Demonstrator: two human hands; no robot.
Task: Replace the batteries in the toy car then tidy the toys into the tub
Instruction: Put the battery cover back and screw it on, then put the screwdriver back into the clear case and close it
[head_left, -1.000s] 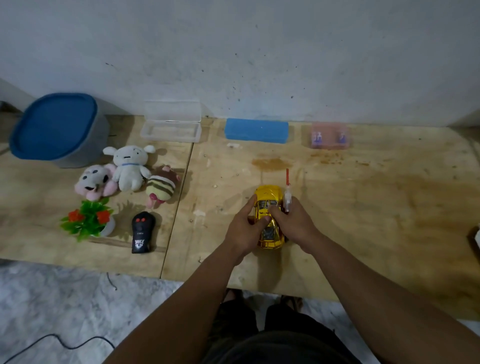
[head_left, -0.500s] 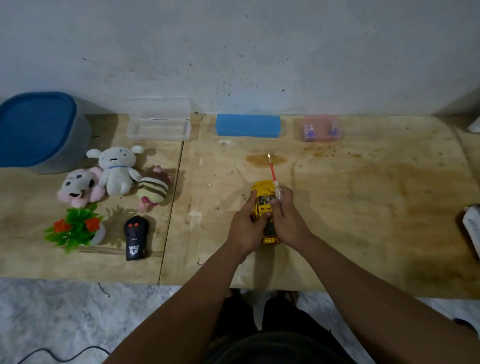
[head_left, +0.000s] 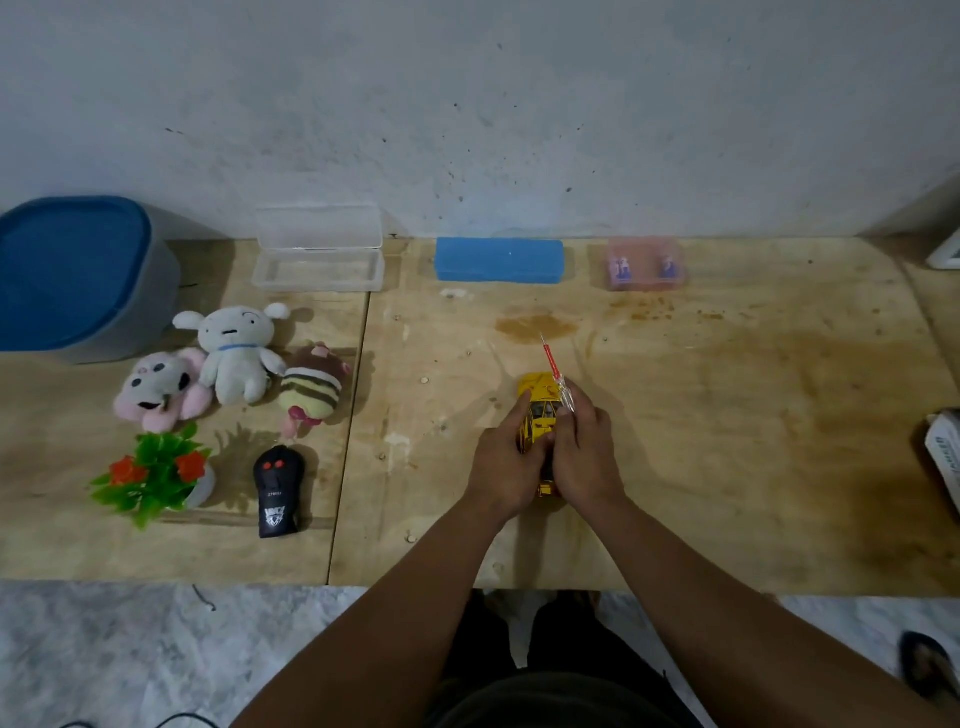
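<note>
On the plywood table (head_left: 727, 467), both hands grip the glossy yellow toy car (head_left: 540, 410), right hand (head_left: 584, 457) also pinching a screwdriver (head_left: 558, 382).

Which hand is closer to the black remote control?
Left. The left hand grips the car, right of the remote; the right hand is farther right, beyond the car.

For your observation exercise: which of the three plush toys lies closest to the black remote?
The brown-striped plush: it lies just behind the black remote, while the others sit further left.
</note>
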